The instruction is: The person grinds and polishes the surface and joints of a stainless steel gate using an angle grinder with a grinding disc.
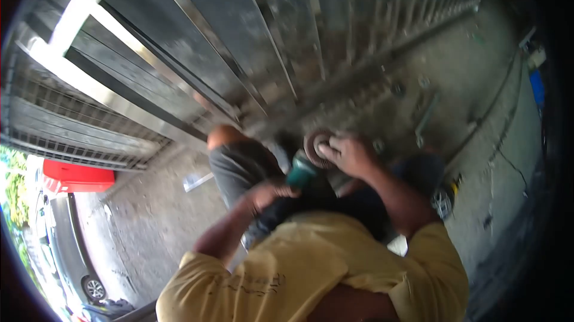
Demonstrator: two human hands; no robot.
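Observation:
A green and black power tool (301, 172) lies across my lap, with a round disc (317, 147) at its front end. My left hand (270, 195) is wrapped round the tool's green body. The fingers of my right hand (348, 153) are closed on the edge of the disc, with the thumb and fingertips near its centre. The view is somewhat blurred, so the finer parts of the tool cannot be made out.
Metal bars (203, 26) of a large frame stand ahead. Small round parts and a long bar (427, 117) lie on the concrete floor at right, near a cable (508, 163). At left are a red box (78, 176) and a parked car (67, 244).

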